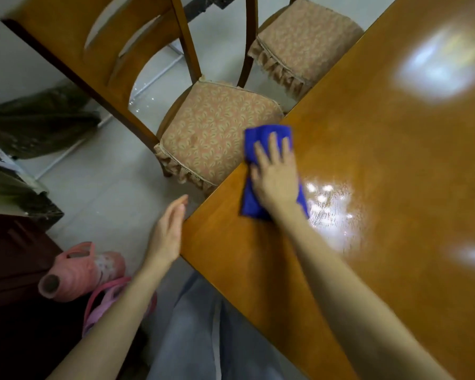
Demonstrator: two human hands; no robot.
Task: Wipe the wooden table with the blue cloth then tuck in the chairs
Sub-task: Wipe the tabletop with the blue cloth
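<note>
- At the far left, a dark crumpled bag (39, 122) lies on the pale tiled floor (99, 187); lower down, pink slippers (88, 272) sit beside a dark cabinet (14, 264).
- The left hand (167, 234) hangs in the air just off the table's corner, palm open, fingers straight and close together, holding nothing.
- The nearer chair (137, 86) stands pulled out from the wooden table (381, 165), its patterned, frilled seat cushion (217, 138) just beside the table's edge.
- The blue cloth (266, 171) lies flat on the table top close to that edge, its upper end reaching the rim.
- The right hand (276, 176) presses down on the cloth, fingers spread flat across it, cloth showing above the fingertips and below the wrist.
- A second chair (305, 48), with a like cushion, stands farther along the same side.
- Right of the hand, bright glare patches show on the glossy top.
</note>
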